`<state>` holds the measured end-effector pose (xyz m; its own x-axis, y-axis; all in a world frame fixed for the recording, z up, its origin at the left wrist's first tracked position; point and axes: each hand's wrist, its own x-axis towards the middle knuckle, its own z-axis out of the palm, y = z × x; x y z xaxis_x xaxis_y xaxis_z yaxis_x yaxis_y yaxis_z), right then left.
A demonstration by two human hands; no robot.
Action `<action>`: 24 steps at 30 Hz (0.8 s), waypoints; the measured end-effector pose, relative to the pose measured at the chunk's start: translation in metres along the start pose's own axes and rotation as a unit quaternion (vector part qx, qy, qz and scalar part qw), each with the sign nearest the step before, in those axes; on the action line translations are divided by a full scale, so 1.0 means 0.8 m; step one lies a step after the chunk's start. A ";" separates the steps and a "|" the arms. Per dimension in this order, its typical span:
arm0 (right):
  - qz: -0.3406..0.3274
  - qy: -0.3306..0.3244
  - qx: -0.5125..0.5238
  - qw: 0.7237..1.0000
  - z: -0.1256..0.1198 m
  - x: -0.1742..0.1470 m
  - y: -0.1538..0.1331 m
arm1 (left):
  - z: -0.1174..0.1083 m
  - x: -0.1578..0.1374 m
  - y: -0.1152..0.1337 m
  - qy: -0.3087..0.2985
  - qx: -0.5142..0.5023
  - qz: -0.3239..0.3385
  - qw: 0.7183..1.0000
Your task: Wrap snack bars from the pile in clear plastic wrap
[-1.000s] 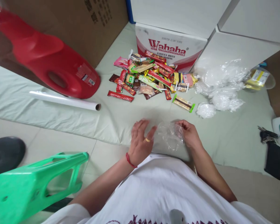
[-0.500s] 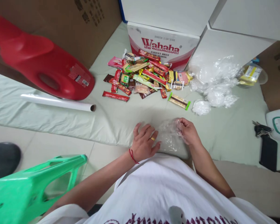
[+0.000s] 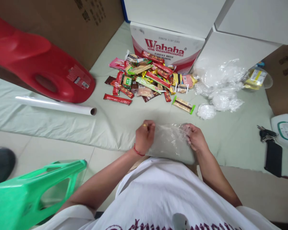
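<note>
A clear plastic bag (image 3: pixel 169 140) is stretched flat between my two hands at the near edge of the covered surface. My left hand (image 3: pixel 145 135) is closed on its left side, fingers curled in. At the other side, my right hand (image 3: pixel 194 135) pinches the bag's upper right part, where the film is bunched. Beyond them lies a pile of wrapped snack bars and sweets (image 3: pixel 146 80). One bar in a green-ended wrapper (image 3: pixel 183 104) sits apart, nearer to my right hand. Crumpled clear bags (image 3: pixel 220 86) are heaped at the right.
A white Wahaha carton (image 3: pixel 166 44) stands behind the snacks. On the left are a red jug (image 3: pixel 45 64), a white roll (image 3: pixel 55 105) and a green stool (image 3: pixel 26 188). Keys (image 3: pixel 266 132), a black flat object (image 3: pixel 273 158) and a white container (image 3: pixel 285 129) are at the right.
My left hand has gone from spread fingers beside the bag to a closed grip on its left side. The bag is now drawn out wider; my right hand keeps its hold.
</note>
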<state>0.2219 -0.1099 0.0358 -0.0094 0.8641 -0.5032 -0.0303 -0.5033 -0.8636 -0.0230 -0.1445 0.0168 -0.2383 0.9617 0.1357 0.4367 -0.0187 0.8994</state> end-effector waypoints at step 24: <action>-0.230 0.043 -0.301 0.924 -0.026 0.038 -0.022 | -0.037 0.025 -0.003 -0.039 0.140 -0.146 0.978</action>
<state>0.2427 -0.0751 0.0350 -0.0545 0.9969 -0.0576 0.5513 -0.0180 -0.8341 -0.0545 -0.1334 0.0293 -0.3259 0.9329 -0.1531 0.5833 0.3258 0.7441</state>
